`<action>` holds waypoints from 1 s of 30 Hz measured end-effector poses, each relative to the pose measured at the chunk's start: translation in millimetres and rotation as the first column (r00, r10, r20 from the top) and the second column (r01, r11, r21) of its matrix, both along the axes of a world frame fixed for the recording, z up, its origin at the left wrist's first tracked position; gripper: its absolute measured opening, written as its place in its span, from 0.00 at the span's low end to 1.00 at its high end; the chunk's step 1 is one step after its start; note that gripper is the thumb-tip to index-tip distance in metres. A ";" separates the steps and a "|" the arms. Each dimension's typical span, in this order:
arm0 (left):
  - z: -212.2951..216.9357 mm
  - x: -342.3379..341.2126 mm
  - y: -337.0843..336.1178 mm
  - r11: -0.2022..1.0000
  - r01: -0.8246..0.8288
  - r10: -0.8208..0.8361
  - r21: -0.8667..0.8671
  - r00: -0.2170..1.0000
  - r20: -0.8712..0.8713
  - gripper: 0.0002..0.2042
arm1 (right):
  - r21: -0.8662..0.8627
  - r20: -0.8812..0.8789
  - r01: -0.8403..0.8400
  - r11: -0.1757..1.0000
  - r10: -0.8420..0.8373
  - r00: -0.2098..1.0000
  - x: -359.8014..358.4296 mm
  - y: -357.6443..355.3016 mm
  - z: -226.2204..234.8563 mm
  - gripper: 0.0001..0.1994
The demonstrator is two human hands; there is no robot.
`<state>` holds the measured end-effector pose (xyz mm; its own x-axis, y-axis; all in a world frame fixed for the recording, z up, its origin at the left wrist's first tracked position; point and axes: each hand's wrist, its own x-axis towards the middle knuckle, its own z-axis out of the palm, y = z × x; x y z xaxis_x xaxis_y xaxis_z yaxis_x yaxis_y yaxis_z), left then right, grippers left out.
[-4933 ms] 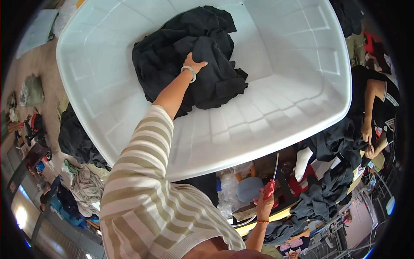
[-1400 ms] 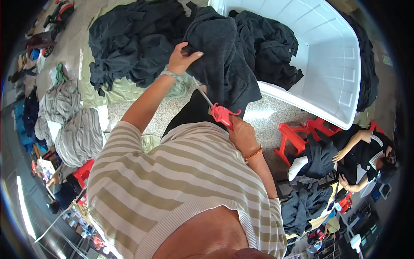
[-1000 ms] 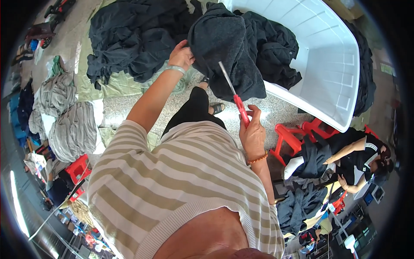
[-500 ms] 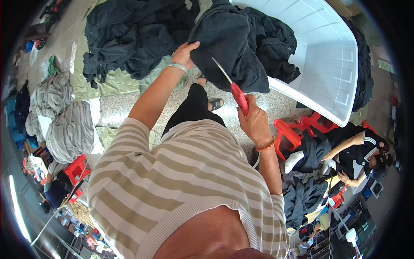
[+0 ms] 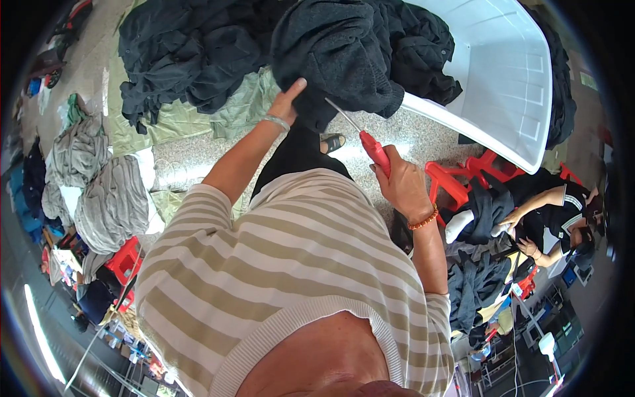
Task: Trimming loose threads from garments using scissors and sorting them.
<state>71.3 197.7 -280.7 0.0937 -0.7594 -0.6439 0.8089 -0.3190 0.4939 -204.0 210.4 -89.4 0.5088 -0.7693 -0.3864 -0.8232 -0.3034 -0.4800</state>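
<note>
At the near left edge of a bunched dark knit garment, my left hand is closed with its thumb up, gripping the cloth; most of its fingers are hidden. My right hand, to the right of my body, is wrapped round a red-handled tool with a slim pointed metal blade. The blade points up and left toward the garment, its tip close to the hanging cloth. I cannot make out whether the tip touches it. The garment hangs partly in front of the white tub's near rim.
A large white plastic tub with dark clothing inside stands at the far right. Dark clothes lie heaped on green sheeting at the far left. Grey cloth is piled left. Red stools and a seated person are at the right.
The garment has turned and bunched up, now showing its ribbed knit. My left hand has moved slightly down with it. My right hand and the red-handled tool have shifted a little right and down.
</note>
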 end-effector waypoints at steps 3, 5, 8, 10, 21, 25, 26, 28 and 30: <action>-31.4 -12.2 22.6 0.995 0.072 -0.067 0.073 0.995 -0.072 0.20 | 0.026 -0.038 -0.014 1.000 0.015 0.999 -0.9 7.0 1.2 0.14; -35.8 -18.7 23.6 0.993 0.082 -0.076 0.081 0.994 -0.075 0.17 | 0.044 -0.062 -0.044 0.998 0.046 0.997 -8.0 14.9 -2.1 0.15; -31.8 -19.8 28.0 0.988 0.129 -0.132 0.081 0.991 0.028 0.14 | 0.084 -0.109 -0.077 0.994 0.086 0.990 -20.3 26.9 -6.2 0.15; -35.1 -11.6 33.5 0.984 0.163 -0.172 0.077 0.976 0.136 0.13 | 0.104 -0.130 -0.083 0.991 0.097 0.987 -23.2 29.3 -3.8 0.15; 25.9 -10.3 61.8 0.412 0.825 0.261 0.386 -0.513 0.818 0.24 | 0.332 0.195 0.288 0.899 -0.364 0.911 -41.9 8.5 10.1 0.15; 52.8 -63.3 47.9 0.165 0.974 0.245 0.154 -0.191 0.951 0.24 | 0.252 0.144 0.515 0.820 -0.558 0.818 -15.7 -25.5 15.2 0.16; 31.1 -70.4 42.4 0.139 0.830 0.803 0.540 -0.413 0.429 0.23 | 0.204 0.213 0.479 0.854 -0.516 0.830 -2.4 -36.5 14.1 0.18; 71.9 -108.0 29.2 -0.046 0.981 0.303 0.187 -0.165 0.939 0.21 | 0.058 0.230 0.401 0.914 -0.403 0.886 18.1 -58.5 -1.2 0.23; 41.5 -121.7 32.5 -0.124 0.978 0.293 0.167 -0.125 0.948 0.20 | 0.027 0.280 0.286 0.958 -0.282 0.918 49.3 -69.0 -18.1 0.30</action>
